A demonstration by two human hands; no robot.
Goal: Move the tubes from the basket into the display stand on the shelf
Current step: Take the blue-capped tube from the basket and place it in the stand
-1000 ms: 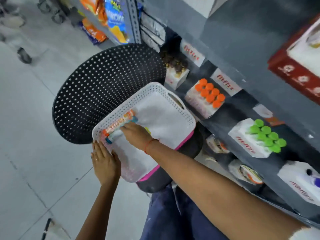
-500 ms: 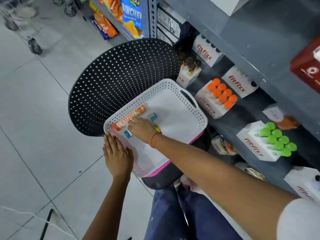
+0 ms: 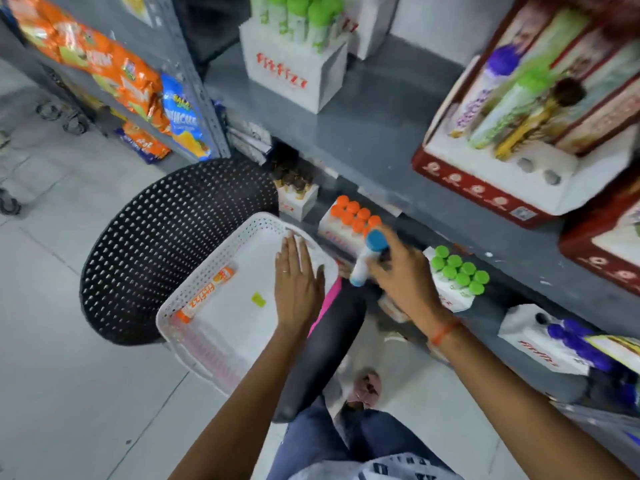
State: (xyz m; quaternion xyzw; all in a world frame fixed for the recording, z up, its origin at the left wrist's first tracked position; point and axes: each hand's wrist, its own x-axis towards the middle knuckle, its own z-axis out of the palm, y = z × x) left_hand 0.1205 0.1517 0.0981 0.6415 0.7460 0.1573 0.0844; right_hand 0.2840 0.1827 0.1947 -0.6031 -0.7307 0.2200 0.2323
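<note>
A white perforated basket (image 3: 194, 296) rests on a black chair seat. An orange-capped tube (image 3: 207, 295) lies along its left wall, and a small yellow-green scrap (image 3: 258, 299) sits on its floor. My left hand (image 3: 298, 285) lies flat, fingers together, on the basket's right part. My right hand (image 3: 398, 271) is shut on a blue-capped white tube (image 3: 367, 258), held tilted in the air to the right of the basket, in front of the lower shelf. A red-and-white display stand (image 3: 485, 188) with several tubes and two empty holes sits on the upper shelf at right.
The black perforated chair back (image 3: 166, 244) rises left of the basket. On the lower shelf stand white boxes of orange-capped (image 3: 353, 216), green-capped (image 3: 457, 271) and purple-capped (image 3: 575, 341) tubes. Snack bags (image 3: 104, 71) hang at upper left. Grey tiled floor (image 3: 52, 341) lies left.
My right hand has lifted the blue-capped tube out of the basket and moved right toward the shelf. My left hand shifted from the basket's near rim onto its right part. The view tilted up.
</note>
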